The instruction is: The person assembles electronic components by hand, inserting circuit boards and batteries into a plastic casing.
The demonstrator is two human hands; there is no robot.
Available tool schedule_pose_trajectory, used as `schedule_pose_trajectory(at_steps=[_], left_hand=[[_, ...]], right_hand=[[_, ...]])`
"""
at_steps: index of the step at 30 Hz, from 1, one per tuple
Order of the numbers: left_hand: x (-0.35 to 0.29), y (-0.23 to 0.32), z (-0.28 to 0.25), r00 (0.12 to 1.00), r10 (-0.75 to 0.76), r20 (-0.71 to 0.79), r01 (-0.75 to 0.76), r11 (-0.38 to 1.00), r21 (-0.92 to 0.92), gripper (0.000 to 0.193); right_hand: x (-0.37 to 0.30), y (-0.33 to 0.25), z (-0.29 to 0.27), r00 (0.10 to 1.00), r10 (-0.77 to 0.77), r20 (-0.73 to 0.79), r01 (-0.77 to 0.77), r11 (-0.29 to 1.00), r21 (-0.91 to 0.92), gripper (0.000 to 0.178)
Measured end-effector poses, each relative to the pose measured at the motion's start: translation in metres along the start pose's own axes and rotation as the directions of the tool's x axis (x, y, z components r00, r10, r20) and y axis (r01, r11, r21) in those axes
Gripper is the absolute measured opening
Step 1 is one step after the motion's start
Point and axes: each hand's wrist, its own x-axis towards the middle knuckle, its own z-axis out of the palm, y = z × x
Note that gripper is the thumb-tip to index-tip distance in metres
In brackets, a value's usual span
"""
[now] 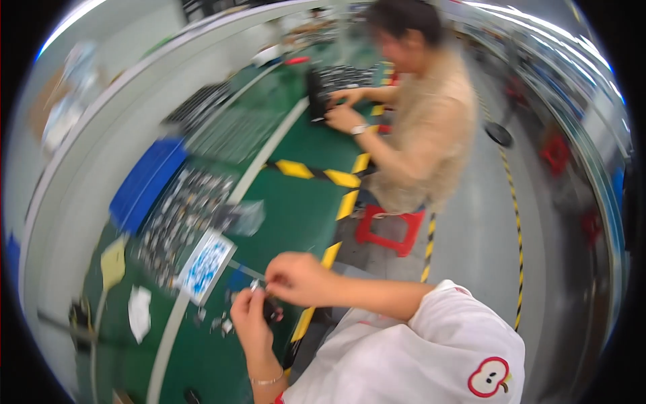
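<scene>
My left hand [252,322], with a thin bracelet at its wrist, is closed on a small silvery part [256,285] between thumb and fingers. A dark piece [274,310] shows beside its fingers; whether the hand holds that too is unclear. Right by it, my right hand [296,277] comes in from the right with thumb and fingers pinched together near the silvery part. What sits in that pinch is too small and blurred to name. Several small shiny pieces [223,324] lie on the green bench [208,363] left of my left hand.
A white tray with blue bits [207,266] lies beyond my hands, near a heap of small metal parts [182,219], a clear bag [245,217] and a blue bin [147,185]. Farther up the bench, a co-worker [431,114] handles a black object [315,94] near a red stool [390,229].
</scene>
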Motion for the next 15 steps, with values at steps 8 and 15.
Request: schedule_pose_trajectory(at_steps=[8,15], left_hand=[[0.004,0.008,-0.029,0.995,0.007,-0.103,-0.022,0.989,-0.145,0.021],[0.017,0.002,-0.039,0.979,-0.073,-0.192,-0.008,0.922,-0.387,0.02]], right_hand=[[0.032,0.024,0.027,0.894,0.258,0.368,-0.402,0.824,0.399,0.012],[0.061,0.024,0.051,0.982,-0.07,0.178,0.029,0.974,0.224,0.012]])
